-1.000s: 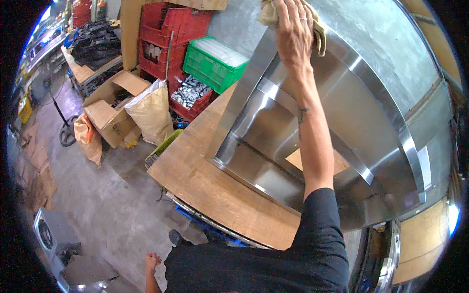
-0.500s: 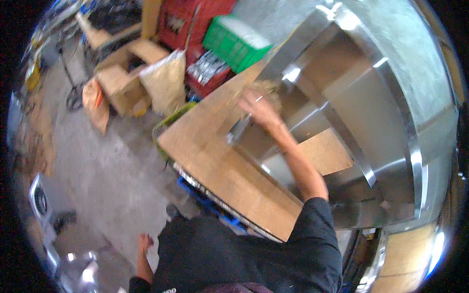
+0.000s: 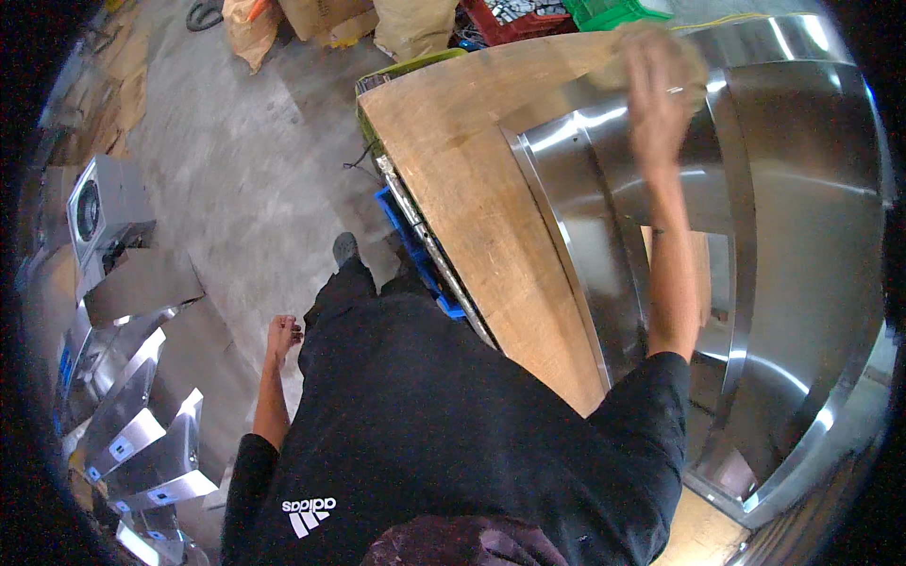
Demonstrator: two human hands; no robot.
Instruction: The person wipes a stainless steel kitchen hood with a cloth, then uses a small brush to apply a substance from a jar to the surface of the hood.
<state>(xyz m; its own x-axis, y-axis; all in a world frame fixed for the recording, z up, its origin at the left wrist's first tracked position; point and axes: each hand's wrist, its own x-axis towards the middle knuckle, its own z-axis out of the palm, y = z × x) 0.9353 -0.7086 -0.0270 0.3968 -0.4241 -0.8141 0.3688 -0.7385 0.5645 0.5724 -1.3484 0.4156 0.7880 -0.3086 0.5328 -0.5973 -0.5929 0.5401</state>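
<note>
Currently, the cloth is under the right hand, over the far edge of the steel unit toward its left corner. For what appears to be a wiping pass, spread the cloth flat, press evenly, and follow the length of the steel in overlapping strokes. Keep fabric between skin and metal at the unit's rim, since bare edges may cut. Slow down at the inner ridge, where the cloth could snag. The right arm reaches nearly straight over the unit, fingers extended toward its far edge; blur hides whether they clamp the cloth or merely rest on it. Well to the left of the unit, past the bench, the left hand hangs beside the body, fingers loosely curled, nothing visible in them. Should the unit shift, that hand could brace its left rim.
</note>
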